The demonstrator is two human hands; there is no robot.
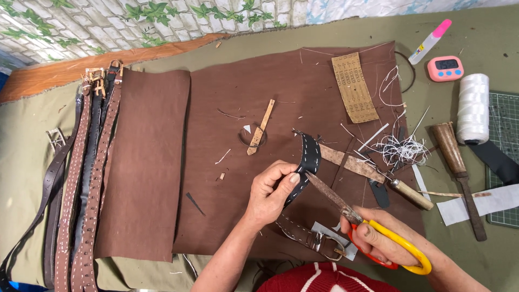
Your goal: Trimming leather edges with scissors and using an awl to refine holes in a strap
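Scissors (pixel 378 230) sit gripped in my right hand (pixel 386 240), blades closed and slanting up-left, tips just beside my left hand (pixel 270 192). Its fingers pinch the black stitched strap (pixel 308 162), which arches away over the brown cloth (pixel 243 97).

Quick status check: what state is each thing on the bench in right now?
Left hand: pinching the black belt.
Black belt: stitched, bent up in an arc.
Right hand: gripping the scissors.
Scissors: blades together, tips at the belt.
Thread spool: lying on its side.
Glue bottle: capped, lying flat.
Finished belts: laid side by side.
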